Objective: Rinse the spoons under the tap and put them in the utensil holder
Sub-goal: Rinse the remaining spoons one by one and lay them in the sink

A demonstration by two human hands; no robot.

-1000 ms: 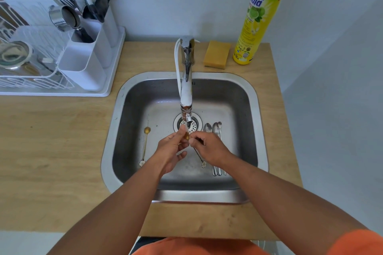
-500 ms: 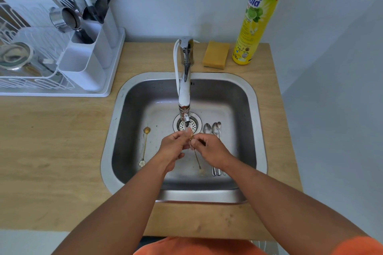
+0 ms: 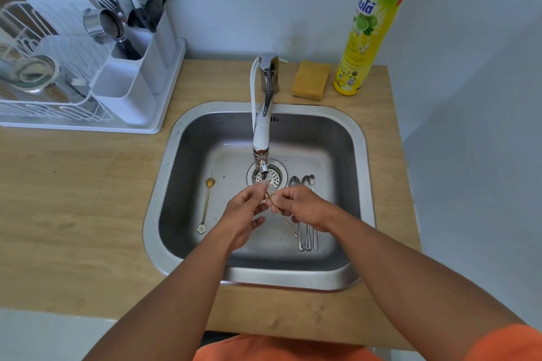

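— Where are the hands?

— Both are over the square stainless steel sink, just below the spout of the chrome tap. The right hand pinches a thin gold-coloured spoon near its bowl end, with the handle slanting down to the near right. The left hand has its fingertips curled onto the same spoon's bowel end, touching the right hand's fingers.

— And the other spoons?

— Three silver metal spoons lie side by side on the sink floor to the right, partly under the right hand. A long gold spoon with a white flower-shaped end lies alone to the left.

— The holder?

— The white plastic utensil holder stands far left on the wooden counter, at the end of a white wire dish rack, with dark forks and spoons in its far compartment. A yellow sponge and a yellow-green bottle of dish soap are behind the sink on the right.
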